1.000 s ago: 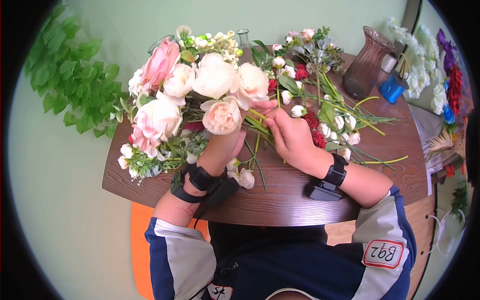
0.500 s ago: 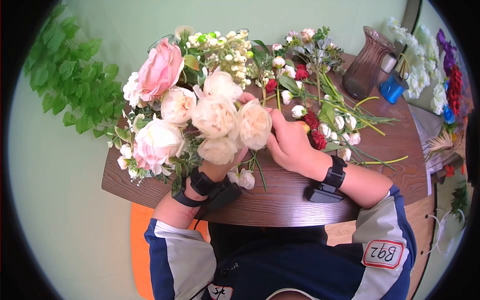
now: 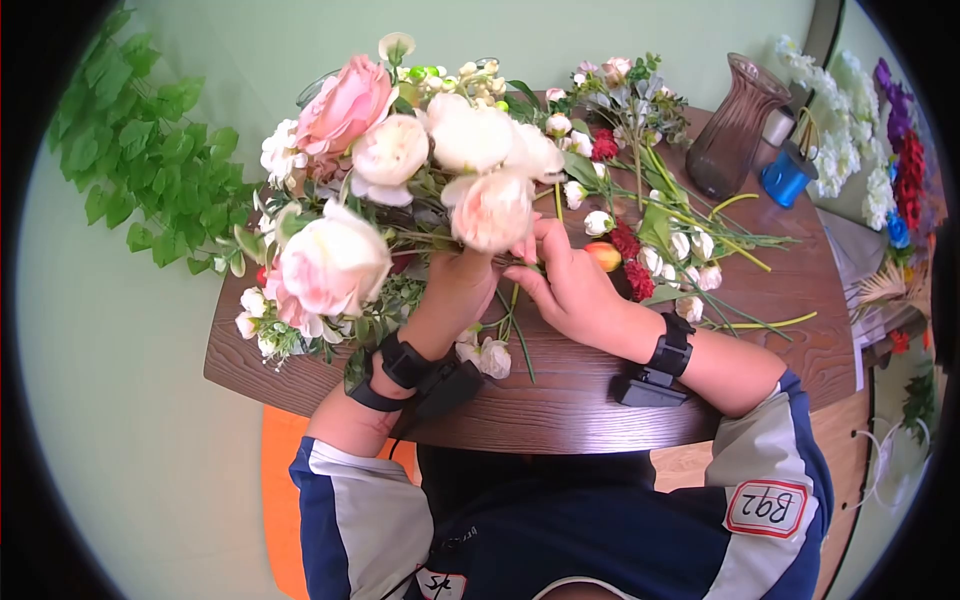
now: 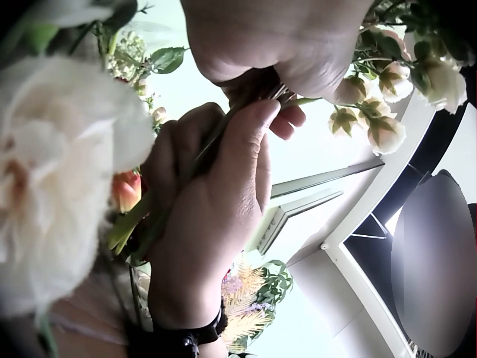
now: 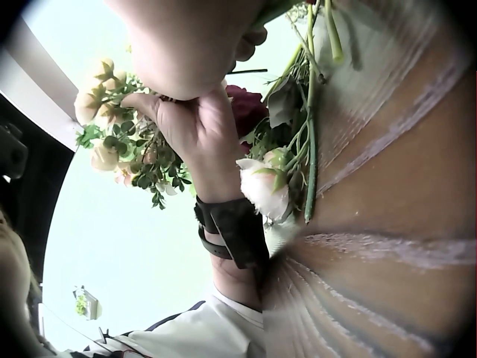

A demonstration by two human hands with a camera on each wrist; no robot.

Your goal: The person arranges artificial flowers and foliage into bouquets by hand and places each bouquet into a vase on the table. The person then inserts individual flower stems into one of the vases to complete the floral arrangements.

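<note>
A bouquet of artificial flowers, with large cream peonies [image 3: 470,135] and a pink rose [image 3: 345,105], is held over the table's left half. My left hand [image 3: 462,285] grips its gathered stems just below the blooms, partly hidden under a pale peony [image 3: 492,210]. Close against it, my right hand [image 3: 575,290] has its fingers curled round the lower stems. The left wrist view shows the right thumb [image 4: 250,127] lying along green stems [image 4: 130,227], near the left hand [image 4: 276,37]. Beside the right hand lies an orange-yellow bud [image 3: 603,256].
Loose white buds [image 3: 598,223], red flowers [image 3: 637,278] and green stems [image 3: 740,325] lie to the right. A ribbed brown glass vase [image 3: 730,130] and a blue ribbon spool [image 3: 788,180] stand at the back right. White blooms [image 3: 487,357] lie near the front edge.
The bouquet dipped toward me and the right, then swung back up and away. My right hand opened its hold slightly and shifted left along the stems, uncovering the orange-yellow bud.
</note>
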